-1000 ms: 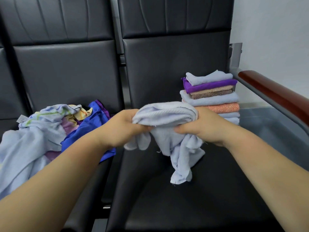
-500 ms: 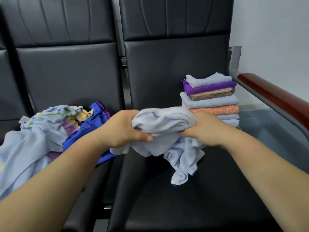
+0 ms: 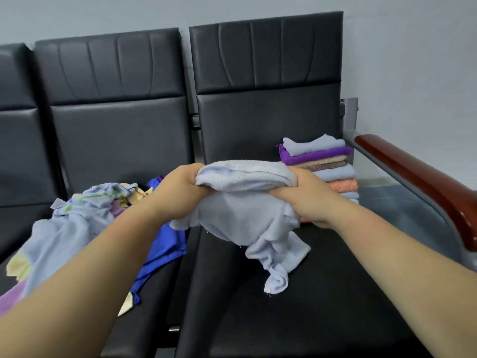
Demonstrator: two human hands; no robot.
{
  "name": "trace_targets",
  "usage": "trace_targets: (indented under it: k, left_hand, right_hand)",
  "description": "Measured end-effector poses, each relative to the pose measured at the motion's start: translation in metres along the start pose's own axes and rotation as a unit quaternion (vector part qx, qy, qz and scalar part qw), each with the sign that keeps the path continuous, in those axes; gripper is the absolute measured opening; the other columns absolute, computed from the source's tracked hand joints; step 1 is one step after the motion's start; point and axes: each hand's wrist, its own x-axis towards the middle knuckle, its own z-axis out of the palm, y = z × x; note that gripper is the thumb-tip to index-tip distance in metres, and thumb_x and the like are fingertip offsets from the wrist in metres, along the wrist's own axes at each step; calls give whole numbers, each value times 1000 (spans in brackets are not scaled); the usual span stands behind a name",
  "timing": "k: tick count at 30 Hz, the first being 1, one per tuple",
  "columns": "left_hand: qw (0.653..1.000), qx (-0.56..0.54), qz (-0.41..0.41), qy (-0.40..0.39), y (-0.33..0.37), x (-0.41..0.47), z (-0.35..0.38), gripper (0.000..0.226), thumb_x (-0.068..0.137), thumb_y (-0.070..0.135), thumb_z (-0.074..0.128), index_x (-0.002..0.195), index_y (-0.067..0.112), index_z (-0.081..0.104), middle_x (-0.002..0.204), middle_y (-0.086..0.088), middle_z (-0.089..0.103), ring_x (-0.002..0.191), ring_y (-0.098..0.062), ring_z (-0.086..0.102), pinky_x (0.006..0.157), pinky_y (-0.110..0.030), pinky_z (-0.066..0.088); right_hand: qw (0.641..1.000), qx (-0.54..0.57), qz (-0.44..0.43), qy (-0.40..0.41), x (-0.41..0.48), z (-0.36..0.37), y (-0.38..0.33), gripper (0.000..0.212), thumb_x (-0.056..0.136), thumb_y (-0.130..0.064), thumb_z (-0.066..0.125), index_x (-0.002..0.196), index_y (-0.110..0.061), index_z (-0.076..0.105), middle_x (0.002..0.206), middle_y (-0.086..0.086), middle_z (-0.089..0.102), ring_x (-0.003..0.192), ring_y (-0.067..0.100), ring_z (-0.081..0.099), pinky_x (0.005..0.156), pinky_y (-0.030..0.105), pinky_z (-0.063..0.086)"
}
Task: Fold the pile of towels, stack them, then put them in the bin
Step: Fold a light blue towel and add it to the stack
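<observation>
A crumpled pale blue towel (image 3: 245,213) hangs above the right black seat (image 3: 296,306), its lower end dangling toward the cushion. My left hand (image 3: 178,195) grips its left edge and my right hand (image 3: 307,200) grips its right edge, both with fingers curled round the cloth. Behind my right hand stands a stack of folded towels (image 3: 325,161), pale blue, purple, brown and orange, at the back right of that seat. A loose pile of unfolded towels (image 3: 85,218), pale blue, yellow, lilac and deep blue, lies on the left seat. No bin is in view.
A row of black padded chairs runs along a grey wall. A reddish wooden armrest (image 3: 426,184) on a grey metal frame borders the right seat. A gap (image 3: 180,280) separates the two seat cushions.
The view has tilted up, showing the chair tops and wall. My hands have pulled the towel wider apart, so more cloth is spread between them and hangs lower.
</observation>
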Motion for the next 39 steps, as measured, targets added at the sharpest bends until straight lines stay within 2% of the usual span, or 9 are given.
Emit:
trace_targets:
  k: [4, 7, 11, 17, 23, 26, 29, 33, 39]
  left_hand:
    - [999, -19, 11, -38, 29, 5, -33, 21, 80, 31, 84, 83, 17, 69, 60, 5, 66, 55, -8, 58, 58, -26, 49]
    - [980, 136, 3, -146, 46, 12, -52, 43, 53, 52, 88, 78, 25, 66, 68, -4, 68, 61, -14, 59, 63, -30, 50]
    - [969, 218, -10, -112, 67, 18, -80, 30, 67, 47, 81, 68, 25, 60, 63, -1, 60, 61, -23, 54, 61, -32, 47]
    - [998, -56, 1, -15, 92, 15, -116, 6, 85, 15, 74, 88, 20, 71, 74, 1, 74, 66, -11, 66, 70, -29, 53]
    - [918, -392, 38, -50, 107, 11, -117, 27, 90, -1, 66, 115, 9, 71, 101, -20, 73, 90, -31, 71, 76, -42, 58]
    - [989, -132, 40, -59, 108, 5, -122, 18, 76, 7, 82, 87, 12, 70, 67, 1, 67, 59, -12, 62, 57, -22, 48]
    - [988, 131, 18, -79, 103, 4, -123, 24, 77, 22, 85, 75, 15, 62, 52, 10, 57, 46, -9, 52, 48, -19, 41]
    - [998, -49, -4, -24, 83, 8, -126, 14, 82, 17, 79, 95, 19, 75, 88, -2, 78, 80, -19, 69, 83, -35, 54]
    - [924, -379, -8, -55, 70, 13, -106, 33, 92, -2, 66, 123, 10, 69, 120, -25, 70, 102, -35, 70, 93, -48, 54]
  right_hand:
    - [981, -158, 38, -102, 6, -20, -32, 47, 73, -36, 90, 113, -22, 71, 102, -3, 78, 101, 19, 74, 90, 38, 59]
    - [916, -381, 55, -116, 11, -29, -69, 34, 76, -38, 86, 91, -18, 63, 75, -3, 62, 72, 19, 60, 64, 32, 48]
    - [907, -414, 37, -64, 20, -49, -115, 25, 70, -36, 86, 83, -26, 67, 82, -1, 72, 77, 24, 68, 67, 36, 55]
    - [909, -404, 51, -88, 20, -75, -167, 27, 72, -31, 87, 94, -25, 74, 92, -1, 78, 88, 26, 75, 84, 46, 63]
    - [908, -404, 44, -104, 20, -81, -187, 37, 62, -30, 88, 95, -21, 74, 95, 6, 79, 91, 34, 77, 85, 54, 63]
    - [882, -460, 58, -89, 22, -84, -185, 37, 62, -38, 87, 90, -20, 71, 87, 6, 75, 77, 29, 72, 76, 46, 63]
    - [894, -438, 58, -79, 24, -85, -177, 38, 60, -42, 85, 89, -21, 73, 91, 8, 76, 72, 24, 68, 72, 42, 60]
    - [921, -369, 64, -105, 26, -78, -162, 57, 58, -45, 85, 104, -13, 74, 98, 9, 78, 84, 33, 73, 77, 49, 60]
    - [925, -330, 74, -172, 28, -65, -159, 56, 56, -41, 91, 104, -15, 76, 104, 11, 79, 101, 37, 75, 97, 57, 58]
